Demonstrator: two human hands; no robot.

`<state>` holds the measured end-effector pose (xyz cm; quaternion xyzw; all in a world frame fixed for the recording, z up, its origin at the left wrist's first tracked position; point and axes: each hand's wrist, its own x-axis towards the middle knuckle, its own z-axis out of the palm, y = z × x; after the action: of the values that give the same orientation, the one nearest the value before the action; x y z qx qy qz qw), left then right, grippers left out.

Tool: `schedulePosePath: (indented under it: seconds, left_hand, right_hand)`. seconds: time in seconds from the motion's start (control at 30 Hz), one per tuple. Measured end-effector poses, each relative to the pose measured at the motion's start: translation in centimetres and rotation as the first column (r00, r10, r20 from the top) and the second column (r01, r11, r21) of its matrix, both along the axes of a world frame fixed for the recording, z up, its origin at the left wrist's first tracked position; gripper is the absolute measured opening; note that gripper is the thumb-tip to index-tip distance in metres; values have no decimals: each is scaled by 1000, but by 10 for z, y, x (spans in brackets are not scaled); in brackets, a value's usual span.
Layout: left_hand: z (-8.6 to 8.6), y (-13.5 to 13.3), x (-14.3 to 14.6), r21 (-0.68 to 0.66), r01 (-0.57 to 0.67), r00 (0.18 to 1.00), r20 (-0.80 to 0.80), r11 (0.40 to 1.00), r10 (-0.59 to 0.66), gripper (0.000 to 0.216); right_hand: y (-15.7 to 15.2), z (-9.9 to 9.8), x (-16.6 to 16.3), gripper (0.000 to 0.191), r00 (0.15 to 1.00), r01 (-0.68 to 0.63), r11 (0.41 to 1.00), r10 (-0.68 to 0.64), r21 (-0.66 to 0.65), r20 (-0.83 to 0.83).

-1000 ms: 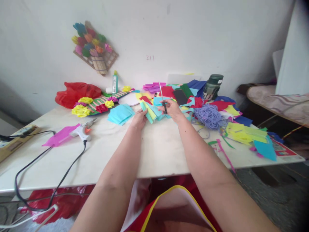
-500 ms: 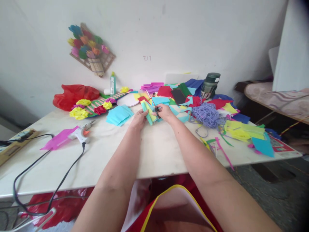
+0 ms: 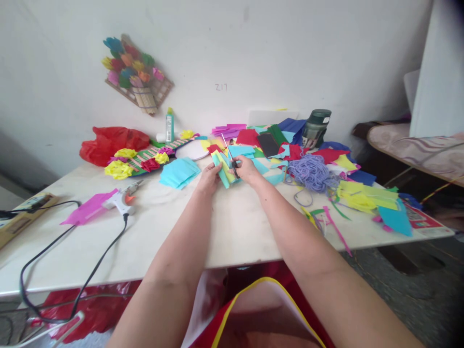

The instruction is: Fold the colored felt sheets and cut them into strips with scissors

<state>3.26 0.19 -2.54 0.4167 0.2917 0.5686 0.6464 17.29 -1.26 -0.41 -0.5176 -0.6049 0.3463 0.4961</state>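
Note:
My left hand [image 3: 209, 180] grips a folded stack of coloured paper [image 3: 223, 169], green, yellow and light blue, held over the far middle of the white table [image 3: 224, 227]. My right hand [image 3: 245, 169] is closed round the black handles of a pair of scissors [image 3: 229, 152]. The thin blades point up and away, and they meet the right side of the paper stack.
A light blue paper pile [image 3: 179, 173], a glue gun [image 3: 121, 198] with its black cord [image 3: 54, 256], pink paper [image 3: 87, 208], a red bag [image 3: 108, 141] and paper flowers [image 3: 121, 167] lie left. Purple yarn [image 3: 311, 172], a green jar [image 3: 317, 126] and many coloured scraps crowd the right.
My right hand has moved left with the scissors, from beside the paper stack onto its right side. The blades have tilted from near upright to leaning left. The left hand has barely moved.

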Motion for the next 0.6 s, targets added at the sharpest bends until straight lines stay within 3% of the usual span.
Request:
schedulePosePath:
  seconds: [0.33,0.6]
  left_hand:
    - [2,1,1,-46,-93,993,62,995,96,17]
    - [1,2,3,-22,-105,990,92,994,107,14]
  right_hand:
    - [4,-5,-2,37,992,-9,1000,8,6,129]
    - [4,-7,-1,38,992,-24,999,21,29,123]
